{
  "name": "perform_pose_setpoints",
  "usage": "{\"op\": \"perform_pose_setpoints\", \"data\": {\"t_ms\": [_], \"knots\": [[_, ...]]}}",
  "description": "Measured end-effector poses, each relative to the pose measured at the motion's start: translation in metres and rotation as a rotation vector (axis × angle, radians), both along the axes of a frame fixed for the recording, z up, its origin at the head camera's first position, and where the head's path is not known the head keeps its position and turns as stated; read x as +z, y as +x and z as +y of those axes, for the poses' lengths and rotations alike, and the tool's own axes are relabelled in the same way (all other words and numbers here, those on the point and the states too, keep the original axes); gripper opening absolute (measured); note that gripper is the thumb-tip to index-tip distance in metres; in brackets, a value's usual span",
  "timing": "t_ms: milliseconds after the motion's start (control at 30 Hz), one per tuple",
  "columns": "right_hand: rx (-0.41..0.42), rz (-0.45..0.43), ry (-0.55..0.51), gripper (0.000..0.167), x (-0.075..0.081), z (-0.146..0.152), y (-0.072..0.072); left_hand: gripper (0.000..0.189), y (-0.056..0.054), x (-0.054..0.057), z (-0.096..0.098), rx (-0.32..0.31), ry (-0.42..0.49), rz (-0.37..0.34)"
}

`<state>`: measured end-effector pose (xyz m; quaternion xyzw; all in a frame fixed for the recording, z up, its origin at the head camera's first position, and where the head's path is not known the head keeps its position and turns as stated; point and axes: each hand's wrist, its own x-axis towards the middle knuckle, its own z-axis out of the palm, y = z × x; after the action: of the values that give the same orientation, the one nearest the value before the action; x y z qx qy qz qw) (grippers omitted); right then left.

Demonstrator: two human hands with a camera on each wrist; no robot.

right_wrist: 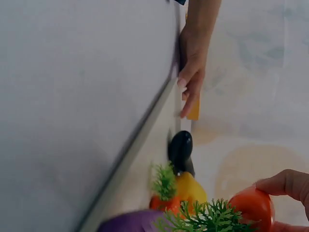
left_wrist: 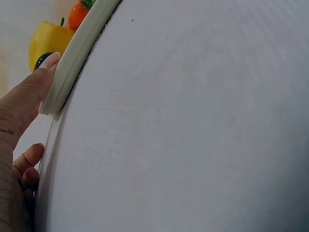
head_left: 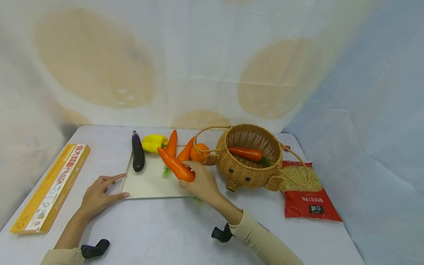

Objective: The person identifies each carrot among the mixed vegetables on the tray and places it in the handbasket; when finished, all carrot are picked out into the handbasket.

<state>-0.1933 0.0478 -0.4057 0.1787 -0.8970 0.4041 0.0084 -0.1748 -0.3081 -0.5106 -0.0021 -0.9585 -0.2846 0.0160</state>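
My right hand [head_left: 200,183] grips an orange carrot [head_left: 175,165] by its thick end above the white tray [head_left: 149,191]; its green fronds [right_wrist: 207,220] show in the right wrist view. My left hand [head_left: 99,193] touches the tray's near left corner, thumb on the front rim, index finger along the left side. Across the tray lie an eggplant [head_left: 137,152], a yellow bell pepper [head_left: 154,143], two more carrots [head_left: 172,142] and an orange pumpkin-like vegetable [head_left: 199,153]. A purple rounded thing [right_wrist: 133,222] appears low in the right wrist view; its kind is unclear.
Right of the tray stands a wicker pig-face basket [head_left: 245,173] with looped handles, a carrot [head_left: 246,153] inside. A red pasta bag [head_left: 309,200] lies partly behind it. At the far left lies a yellow pasta box [head_left: 51,187]. Patterned cloth hangs behind the table.
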Motion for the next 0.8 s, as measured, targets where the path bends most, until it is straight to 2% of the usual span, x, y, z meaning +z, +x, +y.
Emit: {"op": "perform_pose_setpoints", "data": {"t_ms": [200, 467, 800], "knots": [[0.108, 0.027, 0.145, 0.054, 0.036, 0.031, -0.016, 0.080, 0.001, 0.000, 0.001, -0.003, -0.009, -0.004], [0.228, -0.005, 0.262, 0.054, 0.074, 0.070, -0.033, 0.082, -0.001, 0.000, -0.003, -0.009, -0.027, -0.013], [0.360, -0.078, 0.326, 0.049, 0.117, 0.124, -0.065, 0.079, 0.001, -0.003, 0.000, -0.007, -0.024, 0.036]]}}
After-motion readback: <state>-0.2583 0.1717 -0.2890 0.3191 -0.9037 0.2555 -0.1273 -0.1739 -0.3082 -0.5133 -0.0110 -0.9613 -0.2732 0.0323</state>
